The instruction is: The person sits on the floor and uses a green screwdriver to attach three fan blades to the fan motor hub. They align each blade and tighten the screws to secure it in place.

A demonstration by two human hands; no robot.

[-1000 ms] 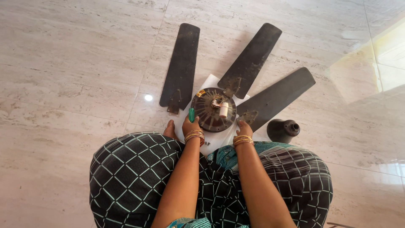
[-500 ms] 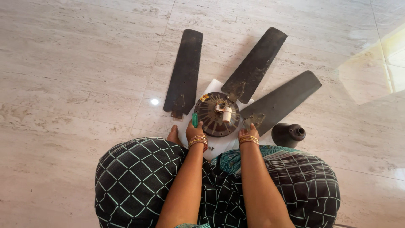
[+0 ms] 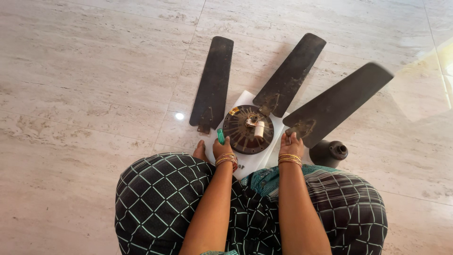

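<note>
A round dark ceiling-fan motor (image 3: pixel 248 129) lies on a white sheet (image 3: pixel 245 101) on the floor in front of me. My left hand (image 3: pixel 222 145) rests at the motor's near left edge and holds a green-handled screwdriver (image 3: pixel 220 136). My right hand (image 3: pixel 291 143) grips the bracket end of the right fan blade (image 3: pixel 337 101), which is lifted off the floor and looks blurred. Two more dark blades lie flat: a left blade (image 3: pixel 213 82) and a middle blade (image 3: pixel 291 73).
A dark bell-shaped fan cover (image 3: pixel 330 152) stands on the floor just right of my right hand. My checked black-and-teal garment (image 3: pixel 160 198) fills the lower frame over my knees. A bare foot (image 3: pixel 200 151) shows beside my left hand. The floor is pale marble.
My right hand has closed on the right blade's bracket and raised the blade off the floor, swinging its far tip up and to the right. My left hand and the motor stay put.
</note>
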